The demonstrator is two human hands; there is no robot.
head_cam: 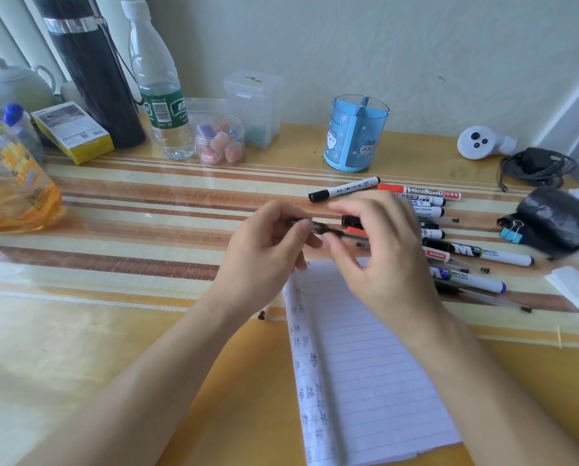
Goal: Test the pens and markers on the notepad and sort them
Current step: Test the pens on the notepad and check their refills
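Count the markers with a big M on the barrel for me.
2. Both lie right of the notepad: the black M marker, and the blue M marker just nearer the camera. The right hand beside them may hide more.

Your striped table (130, 203): notepad (365, 364) front-centre, marker pile (476, 253) just right of it, blue pen cup (357, 136) behind, water bottle (160, 95) and black flask (93, 79) back-left.

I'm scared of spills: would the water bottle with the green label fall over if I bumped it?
The water bottle stands tall and narrow, so a bump near the top might tip it. Its white cap is on, so little should spill. The plastic looks thin and may dent if squeezed.
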